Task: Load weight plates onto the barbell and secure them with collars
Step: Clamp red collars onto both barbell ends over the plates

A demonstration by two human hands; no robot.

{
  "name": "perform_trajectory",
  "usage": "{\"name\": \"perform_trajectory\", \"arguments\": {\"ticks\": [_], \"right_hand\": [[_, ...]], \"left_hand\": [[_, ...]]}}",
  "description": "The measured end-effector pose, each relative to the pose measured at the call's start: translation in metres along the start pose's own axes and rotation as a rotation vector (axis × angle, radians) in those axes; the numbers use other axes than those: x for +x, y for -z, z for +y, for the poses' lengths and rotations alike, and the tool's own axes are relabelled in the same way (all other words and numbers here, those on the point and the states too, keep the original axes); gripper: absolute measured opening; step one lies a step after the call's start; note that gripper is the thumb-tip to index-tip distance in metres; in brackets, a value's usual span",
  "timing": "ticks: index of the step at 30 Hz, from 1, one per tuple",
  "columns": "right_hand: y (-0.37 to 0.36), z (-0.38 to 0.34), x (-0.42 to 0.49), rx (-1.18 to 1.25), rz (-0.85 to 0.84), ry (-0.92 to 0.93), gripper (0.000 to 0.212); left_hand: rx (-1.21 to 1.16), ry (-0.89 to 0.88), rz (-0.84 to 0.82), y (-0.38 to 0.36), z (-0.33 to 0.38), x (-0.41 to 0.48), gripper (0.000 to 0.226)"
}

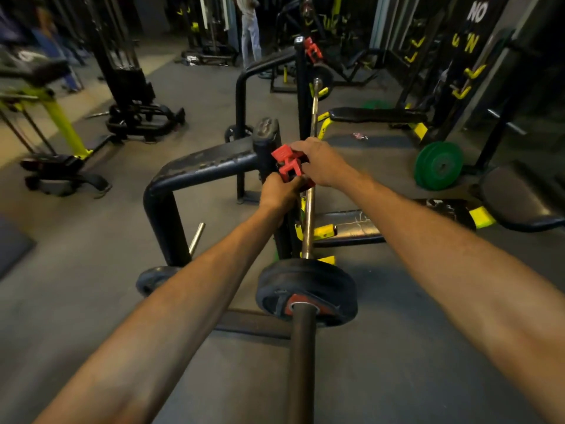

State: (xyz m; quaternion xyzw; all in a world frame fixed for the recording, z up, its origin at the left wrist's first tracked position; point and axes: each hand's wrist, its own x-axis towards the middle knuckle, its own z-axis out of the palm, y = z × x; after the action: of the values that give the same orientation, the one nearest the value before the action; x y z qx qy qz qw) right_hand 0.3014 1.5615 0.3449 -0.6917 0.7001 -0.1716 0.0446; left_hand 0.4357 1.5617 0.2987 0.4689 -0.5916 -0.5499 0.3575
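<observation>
Both hands are on the red plastic clamp collar [287,163]: left hand [279,191] curled round its lower end, right hand [322,163] gripping it from the right side. The collar sits up beside the black steel rack upright [267,139], just above the chrome barbell shaft [308,215]. I can't tell whether it's clipped to anything or already free. The black rubber-coated weight plate with the red hub [308,289] is on the near dark sleeve [301,347], with bare sleeve outboard of it and no collar there yet. Handling, as I judge it: the collar is light and rigid, a hard moulded plastic that won't deform but could crack if levered sideways. Hold the body in one hand and work the latch lever with the other, then slide it square along the sleeve until it's tight to the plate. The plate is the heavy part and the rubber gives decent grip, so it shouldn't need touching. A second red collar [313,50] sits on the far upright, probably for the other end. Green bumper plates [440,165] lean at right, well apart.
</observation>
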Motion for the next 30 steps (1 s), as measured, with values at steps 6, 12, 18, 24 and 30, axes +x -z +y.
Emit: {"name": "perform_trajectory", "arguments": {"ticks": [6, 12, 18, 24, 30], "right_hand": [[0.002, 0.013, -0.007, -0.002, 0.105, 0.067, 0.033], [0.024, 0.017, -0.045, -0.089, 0.276, 0.127, 0.029], [0.030, -0.009, -0.144, -0.041, 0.266, 0.171, 0.042], [0.003, -0.066, -0.271, 0.120, 0.147, 0.097, 0.070], [-0.054, -0.124, -0.395, 0.284, 0.136, 0.004, 0.067]], "left_hand": [[0.090, -0.066, 0.011, -0.002, 0.002, -0.002, 0.026], [0.219, -0.238, -0.141, 0.015, 0.020, -0.032, 0.022], [0.206, -0.367, -0.306, 0.050, -0.005, -0.110, 0.047], [0.217, -0.339, -0.463, 0.086, -0.063, -0.208, 0.049], [0.194, -0.294, -0.643, 0.125, -0.116, -0.311, 0.053]]}}
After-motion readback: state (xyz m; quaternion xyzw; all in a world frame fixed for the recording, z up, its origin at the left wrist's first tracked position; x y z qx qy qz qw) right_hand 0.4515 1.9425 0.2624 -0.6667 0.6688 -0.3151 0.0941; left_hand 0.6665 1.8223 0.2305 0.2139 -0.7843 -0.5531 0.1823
